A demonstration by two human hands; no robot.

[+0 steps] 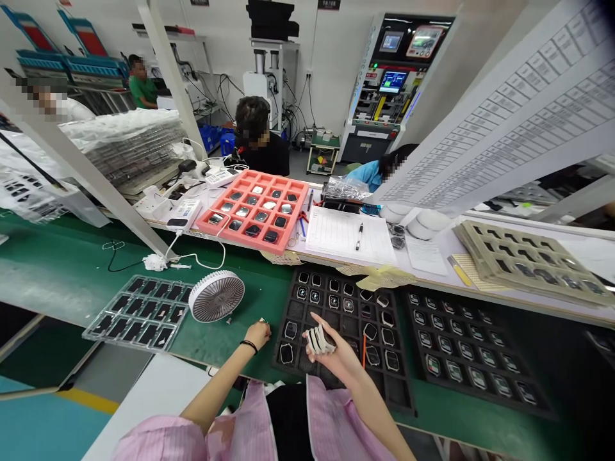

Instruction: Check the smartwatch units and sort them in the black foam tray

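Right hand (336, 355) palm-up over black tray (307, 368), index finger stretched out, other fingers curled round small white-banded part (321, 339), held just above tray's near rows. Left hand (258, 334) on green desk (72, 269) just beside tray's left edge, fingers curled under; cannot tell if pinching anything. Small fan (216, 295) near left hand. My judgement: grip part by edges only, keep it low over tray, handle 1 at a time.
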